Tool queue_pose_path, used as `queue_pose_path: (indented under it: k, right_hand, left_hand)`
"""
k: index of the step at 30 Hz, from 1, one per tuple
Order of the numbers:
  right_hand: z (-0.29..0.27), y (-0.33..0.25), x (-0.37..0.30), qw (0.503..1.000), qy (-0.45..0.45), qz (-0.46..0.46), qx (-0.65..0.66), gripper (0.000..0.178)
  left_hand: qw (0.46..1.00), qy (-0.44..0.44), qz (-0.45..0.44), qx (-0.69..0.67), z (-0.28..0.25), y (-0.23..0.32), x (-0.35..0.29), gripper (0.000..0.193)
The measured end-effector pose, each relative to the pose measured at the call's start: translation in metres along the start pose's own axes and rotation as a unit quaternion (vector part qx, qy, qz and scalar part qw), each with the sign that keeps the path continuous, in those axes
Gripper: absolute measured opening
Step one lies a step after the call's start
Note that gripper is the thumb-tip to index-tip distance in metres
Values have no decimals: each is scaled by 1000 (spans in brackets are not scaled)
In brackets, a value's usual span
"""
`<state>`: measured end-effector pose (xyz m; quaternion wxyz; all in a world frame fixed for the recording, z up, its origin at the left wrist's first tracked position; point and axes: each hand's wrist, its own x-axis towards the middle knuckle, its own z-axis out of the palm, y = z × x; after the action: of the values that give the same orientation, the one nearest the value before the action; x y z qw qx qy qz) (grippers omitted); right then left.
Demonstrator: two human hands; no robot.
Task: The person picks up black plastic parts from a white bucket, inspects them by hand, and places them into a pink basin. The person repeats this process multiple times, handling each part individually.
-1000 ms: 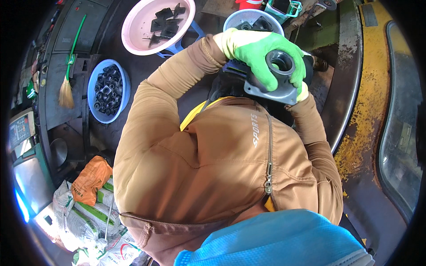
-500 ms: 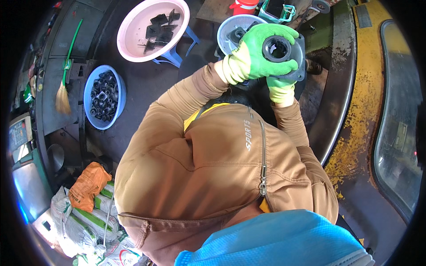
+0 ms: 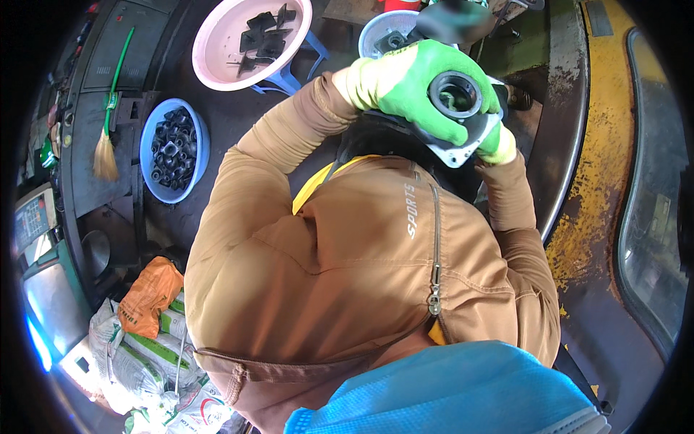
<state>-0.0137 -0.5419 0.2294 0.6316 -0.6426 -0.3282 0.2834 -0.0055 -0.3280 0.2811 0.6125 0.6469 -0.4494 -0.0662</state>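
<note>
A black flanged fitting (image 3: 455,155), with a round collar and a square plate with corner holes, is held up in front of my chest. My left hand (image 3: 416,83), in a green and pale yellow glove, is closed round the collar, fingers spread along its sides. Beneath and to the right of the plate, my right hand (image 3: 499,141), gloved alike, grips the same part, its fingers mostly hidden. Green glove shows through the collar's opening. The plate tilts, its near corner catching the light.
Beyond my hands stands a white basket (image 3: 369,40) with a similar fitting. A pink basin (image 3: 210,50) of dark pieces rests on a blue stool (image 3: 285,78). On the left are a blue tub (image 3: 150,163) of black parts and a broom (image 3: 106,155). A yellow machine (image 3: 585,195) borders the right.
The fitting has come lower and nearer my body, and its plate has tilted and turned. Both hands have kept hold; my right hand has moved right and slightly down.
</note>
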Motion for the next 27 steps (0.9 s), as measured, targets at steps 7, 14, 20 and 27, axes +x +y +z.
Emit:
queue_pose_path:
  k: [7, 14, 20, 27]
  right_hand:
    - [18, 33, 49, 788, -227, 39, 571, 39]
    - [-68, 47, 97, 909, 62, 14, 412, 40]
    - [-87, 140, 115, 853, 182, 127, -472, 59]
    - [-46, 130, 99, 931, 290, 218, 33, 41]
  left_hand:
    - [973, -28, 17, -230, -10, -37, -7, 43]
    - [868, 418, 28, 266, -47, -68, -22, 37]
    - [863, 449, 17, 231, -58, -79, -52, 30]
    - [672, 420, 98, -602, -65, -86, -146, 28]
